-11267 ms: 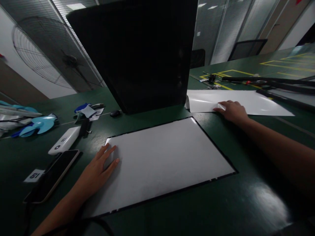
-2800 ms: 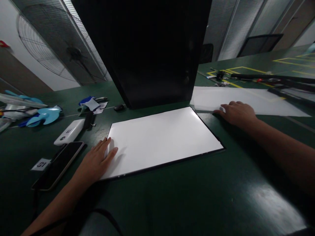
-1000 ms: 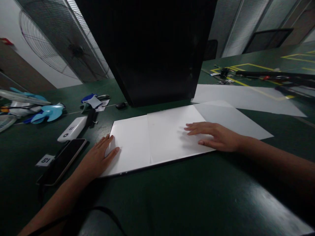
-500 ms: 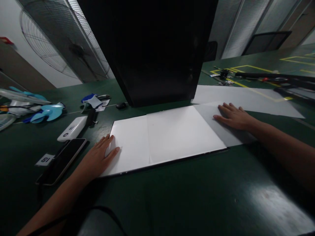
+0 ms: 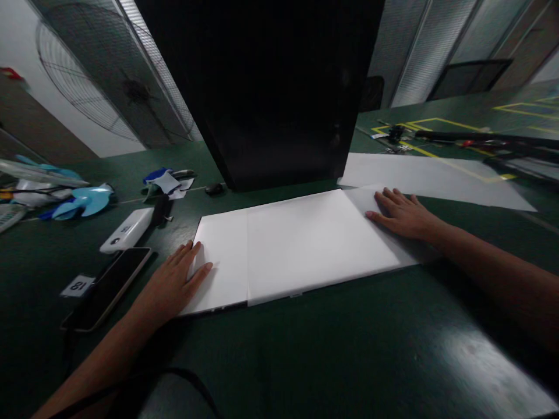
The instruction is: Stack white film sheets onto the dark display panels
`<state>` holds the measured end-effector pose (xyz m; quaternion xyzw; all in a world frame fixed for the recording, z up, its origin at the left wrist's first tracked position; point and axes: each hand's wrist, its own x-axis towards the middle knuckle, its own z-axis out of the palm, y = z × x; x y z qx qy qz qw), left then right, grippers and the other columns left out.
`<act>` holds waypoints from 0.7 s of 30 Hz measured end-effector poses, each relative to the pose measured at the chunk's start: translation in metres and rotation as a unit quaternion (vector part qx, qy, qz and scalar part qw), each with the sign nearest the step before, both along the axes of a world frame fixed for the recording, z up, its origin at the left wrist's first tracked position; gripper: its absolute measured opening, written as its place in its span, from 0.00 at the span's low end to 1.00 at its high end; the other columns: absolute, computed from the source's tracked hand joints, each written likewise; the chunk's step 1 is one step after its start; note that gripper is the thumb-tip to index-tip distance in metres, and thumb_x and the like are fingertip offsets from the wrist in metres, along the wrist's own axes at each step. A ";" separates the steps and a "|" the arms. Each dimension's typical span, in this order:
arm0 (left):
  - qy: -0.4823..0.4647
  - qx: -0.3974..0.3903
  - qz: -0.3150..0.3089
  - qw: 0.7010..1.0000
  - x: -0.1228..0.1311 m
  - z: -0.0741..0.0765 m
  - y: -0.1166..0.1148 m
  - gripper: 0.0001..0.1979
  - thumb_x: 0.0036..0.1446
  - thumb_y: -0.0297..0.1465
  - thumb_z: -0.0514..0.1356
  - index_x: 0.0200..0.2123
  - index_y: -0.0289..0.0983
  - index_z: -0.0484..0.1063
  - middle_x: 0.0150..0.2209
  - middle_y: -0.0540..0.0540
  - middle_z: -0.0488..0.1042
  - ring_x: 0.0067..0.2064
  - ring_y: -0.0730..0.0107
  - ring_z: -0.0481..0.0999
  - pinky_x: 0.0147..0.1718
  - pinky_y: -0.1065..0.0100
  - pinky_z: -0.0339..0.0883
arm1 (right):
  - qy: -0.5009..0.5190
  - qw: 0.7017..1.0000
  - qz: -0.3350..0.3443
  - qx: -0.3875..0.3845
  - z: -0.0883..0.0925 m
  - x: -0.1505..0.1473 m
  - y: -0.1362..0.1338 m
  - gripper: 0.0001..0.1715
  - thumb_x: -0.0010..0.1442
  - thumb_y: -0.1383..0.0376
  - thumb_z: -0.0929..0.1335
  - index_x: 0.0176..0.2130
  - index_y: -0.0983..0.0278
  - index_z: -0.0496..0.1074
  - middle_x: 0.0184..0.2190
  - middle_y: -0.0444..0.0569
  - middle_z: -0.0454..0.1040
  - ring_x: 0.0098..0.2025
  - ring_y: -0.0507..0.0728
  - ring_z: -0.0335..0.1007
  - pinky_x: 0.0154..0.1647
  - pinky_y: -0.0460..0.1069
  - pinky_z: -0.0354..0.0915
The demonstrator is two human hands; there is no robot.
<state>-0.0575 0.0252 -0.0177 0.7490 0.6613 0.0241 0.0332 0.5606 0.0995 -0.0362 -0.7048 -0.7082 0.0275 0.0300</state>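
Observation:
A thin white panel (image 5: 222, 259) with a dark edge lies flat in front of me. Over most of it rests a white translucent sheet (image 5: 305, 247), which runs past the panel's right end and slightly over its front edge. My left hand (image 5: 172, 282) lies at the panel's left end, thumb on top and fingers stretched along the side edge. Flat on the sheet's right part is my right hand (image 5: 402, 215), fingers spread. Neither hand grips anything.
A large black screen (image 5: 271, 99) stands just behind the panel. More white sheet (image 5: 423, 174) lies at the back right. To the left are a phone (image 5: 111, 288), a white power bank (image 5: 128, 230) and a small fan with blue blades (image 5: 87, 201). A black cable (image 5: 183, 372) crosses near my left forearm.
My right hand has slid a little to the left, and the sheet beneath it has shifted left over the panel. My left hand has stayed at the panel's left end.

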 end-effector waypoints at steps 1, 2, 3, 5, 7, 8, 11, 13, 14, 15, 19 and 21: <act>0.004 0.011 -0.007 1.000 0.002 0.001 -0.002 0.42 0.74 0.53 0.45 0.77 0.27 0.58 0.79 0.30 0.54 0.80 0.39 0.53 0.76 0.38 0.51 | -0.005 1.000 -0.001 -0.001 0.001 -0.004 -0.001 0.63 0.68 0.28 0.49 0.81 0.66 0.50 0.81 0.61 0.43 0.82 0.73 0.36 0.80 0.75 0.39; 0.008 0.025 -0.017 1.000 0.004 0.002 -0.004 0.42 0.74 0.53 0.45 0.77 0.29 0.58 0.79 0.30 0.54 0.80 0.39 0.52 0.76 0.38 0.51 | -0.008 1.000 -0.003 -0.002 0.002 -0.008 -0.003 0.64 0.68 0.28 0.49 0.81 0.67 0.50 0.81 0.61 0.43 0.82 0.73 0.36 0.80 0.74 0.39; 0.009 0.041 -0.033 0.999 0.007 0.004 -0.007 0.41 0.74 0.54 0.46 0.77 0.31 0.58 0.80 0.32 0.52 0.80 0.39 0.51 0.77 0.37 0.50 | -0.009 1.000 -0.005 -0.003 0.003 -0.012 -0.004 0.64 0.68 0.28 0.48 0.81 0.67 0.50 0.81 0.61 0.43 0.82 0.73 0.35 0.81 0.74 0.38; 0.006 0.069 -0.086 0.994 0.014 0.011 -0.013 0.39 0.75 0.54 0.46 0.78 0.36 0.58 0.81 0.36 0.49 0.81 0.40 0.49 0.77 0.36 0.48 | -0.005 1.000 -0.007 -0.004 0.005 -0.020 -0.007 0.64 0.67 0.27 0.47 0.81 0.67 0.50 0.81 0.61 0.42 0.82 0.73 0.36 0.81 0.74 0.38; -0.004 0.085 -0.167 0.982 0.022 0.019 -0.020 0.36 0.76 0.52 0.47 0.78 0.43 0.57 0.82 0.41 0.46 0.81 0.42 0.47 0.77 0.35 0.46 | 0.001 1.000 -0.010 -0.006 0.007 -0.027 -0.010 0.65 0.67 0.27 0.47 0.81 0.67 0.50 0.81 0.61 0.43 0.82 0.74 0.36 0.81 0.74 0.38; -0.005 0.087 -0.207 0.975 0.026 0.024 -0.023 0.34 0.76 0.50 0.48 0.79 0.46 0.56 0.82 0.44 0.45 0.81 0.43 0.47 0.77 0.34 0.45 | 0.004 1.000 -0.012 -0.007 0.008 -0.029 -0.011 0.65 0.67 0.27 0.47 0.81 0.66 0.49 0.81 0.61 0.42 0.82 0.73 0.35 0.81 0.74 0.38; 0.004 0.064 -0.303 0.951 0.037 0.033 -0.029 0.32 0.76 0.45 0.52 0.79 0.52 0.54 0.82 0.48 0.46 0.81 0.42 0.46 0.76 0.32 0.46 | 0.009 1.000 -0.009 -0.008 0.010 -0.036 -0.014 0.65 0.67 0.26 0.47 0.81 0.65 0.48 0.81 0.60 0.41 0.82 0.72 0.34 0.81 0.74 0.37; 0.011 0.048 -0.340 0.939 0.041 0.035 -0.030 0.34 0.75 0.43 0.54 0.80 0.53 0.51 0.82 0.48 0.47 0.81 0.42 0.46 0.76 0.30 0.46 | 0.013 1.000 -0.006 -0.011 0.011 -0.038 -0.015 0.65 0.66 0.26 0.47 0.81 0.65 0.49 0.81 0.61 0.41 0.82 0.73 0.33 0.80 0.75 0.37; 0.013 0.041 -0.351 0.935 0.042 0.035 -0.030 0.34 0.75 0.43 0.54 0.80 0.53 0.50 0.81 0.48 0.49 0.81 0.42 0.46 0.76 0.30 0.46 | 0.016 1.000 -0.005 -0.013 0.011 -0.039 -0.015 0.65 0.66 0.26 0.47 0.81 0.65 0.49 0.81 0.60 0.41 0.82 0.73 0.34 0.80 0.75 0.37; 0.013 0.035 -0.359 0.933 0.041 0.035 -0.029 0.34 0.75 0.42 0.54 0.80 0.54 0.50 0.81 0.48 0.50 0.81 0.43 0.47 0.76 0.29 0.46 | 0.020 1.000 -0.005 -0.015 0.011 -0.040 -0.015 0.65 0.66 0.26 0.47 0.81 0.65 0.49 0.81 0.60 0.41 0.82 0.73 0.34 0.80 0.75 0.37; 0.014 0.022 -0.363 0.932 0.037 0.031 -0.026 0.35 0.75 0.42 0.55 0.80 0.55 0.49 0.79 0.50 0.56 0.81 0.44 0.49 0.76 0.29 0.45 | 0.034 0.999 -0.004 -0.018 0.011 -0.039 -0.013 0.63 0.66 0.26 0.47 0.81 0.63 0.51 0.81 0.59 0.41 0.82 0.73 0.34 0.80 0.76 0.37; 0.016 0.019 -0.358 0.934 0.035 0.030 -0.025 0.35 0.75 0.42 0.56 0.80 0.54 0.49 0.78 0.50 0.58 0.81 0.45 0.50 0.76 0.28 0.45 | 0.047 0.999 -0.002 -0.014 0.011 -0.036 -0.011 0.61 0.67 0.27 0.47 0.80 0.60 0.53 0.81 0.57 0.43 0.82 0.72 0.36 0.80 0.77 0.38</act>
